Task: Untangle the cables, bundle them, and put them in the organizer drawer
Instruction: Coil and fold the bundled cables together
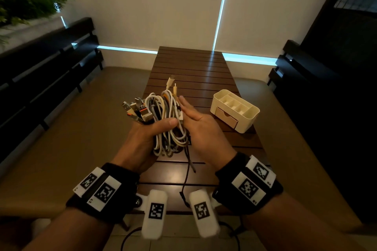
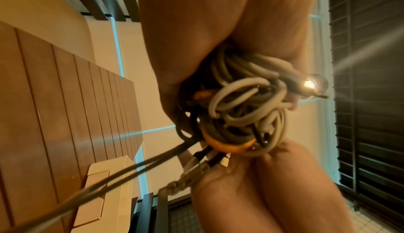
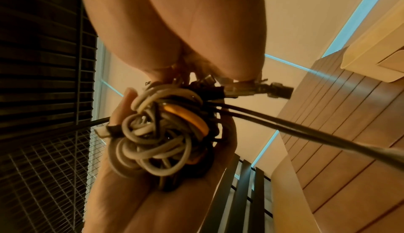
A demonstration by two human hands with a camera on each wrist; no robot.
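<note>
Wooden slats made up the table [image 1: 204,71], and on its right side stood the cream organizer [image 1: 247,117], its small drawer [image 1: 226,117] shut and facing the person. Dark benches [image 1: 51,67] lined both sides of the room, with a plant [image 1: 22,0] up at the far left.

Above the near part of the table, well clear of the organizer, the left hand [image 1: 146,138] clenched the cable bundle [image 1: 163,116], thumb across the front. The right hand [image 1: 201,128] lay flat against the bundle's right side, fingers straight, grasping nothing. A black cable [image 1: 188,161] dangled from the bundle between the wrists.

From the head view, plugs fanned out at the top of the bundle. The wrist views showed its underside instead: white and grey loops around an orange cable [image 3: 188,115], and two dark strands [image 2: 109,176] running off toward the camera.
</note>
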